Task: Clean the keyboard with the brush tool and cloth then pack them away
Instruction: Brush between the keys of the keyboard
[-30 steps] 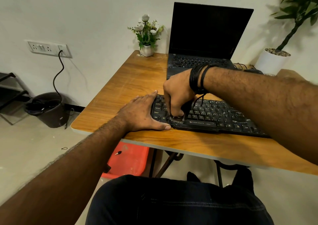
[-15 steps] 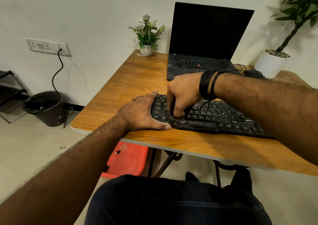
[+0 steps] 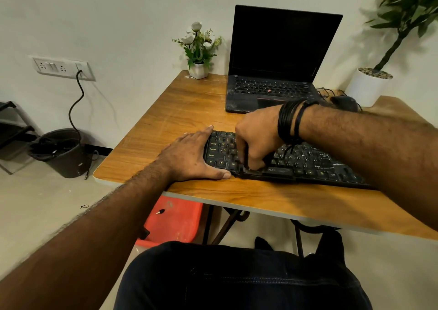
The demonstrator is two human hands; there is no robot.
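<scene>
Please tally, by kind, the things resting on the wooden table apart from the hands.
Keyboards: 1, the black keyboard
Laptops: 1, the laptop
Flower pots: 1, the small flower pot
Mice: 1, the dark mouse
Total: 4

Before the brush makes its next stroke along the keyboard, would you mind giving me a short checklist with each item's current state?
1. Keyboard lies flat on the table: ok.
2. Left hand rests flat against the keyboard's left end, bracing it: ok.
3. Right hand has its fingers curled round the brush tool, near the bottom-left keys: ok.
4. Bristles touching the keys: cannot tell, the hand hides the tip.
5. Laptop stands behind, apart from the keyboard: ok.
6. Cloth within reach: cannot tell, none is in view.
</scene>
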